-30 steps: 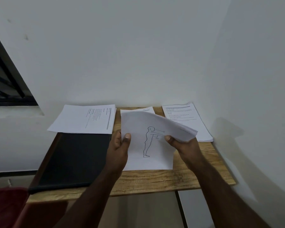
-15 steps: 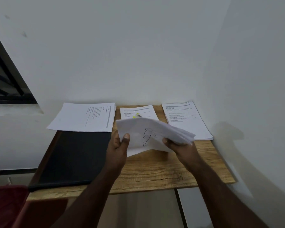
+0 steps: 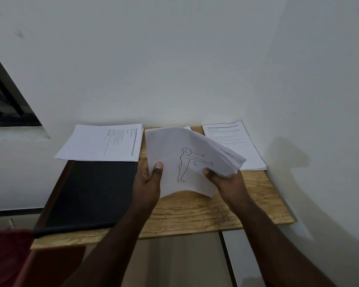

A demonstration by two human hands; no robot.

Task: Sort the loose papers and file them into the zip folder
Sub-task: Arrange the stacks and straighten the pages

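My left hand point(image 3: 147, 183) and right hand point(image 3: 226, 179) pinch the sheaf of papers point(image 3: 184, 160); the black folder point(image 3: 91, 193) lies left, nearer my left hand.

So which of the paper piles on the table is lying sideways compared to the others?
The left pile, lying partly on the black zip folder with its text lines running sideways. The right pile by the wall has its print facing the person.

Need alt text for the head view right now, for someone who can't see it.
Both hands, left hand and right hand, hold a fanned sheaf of white papers with a line-drawn figure above a wooden table. A closed black zip folder lies left; two white printed stacks sit behind.
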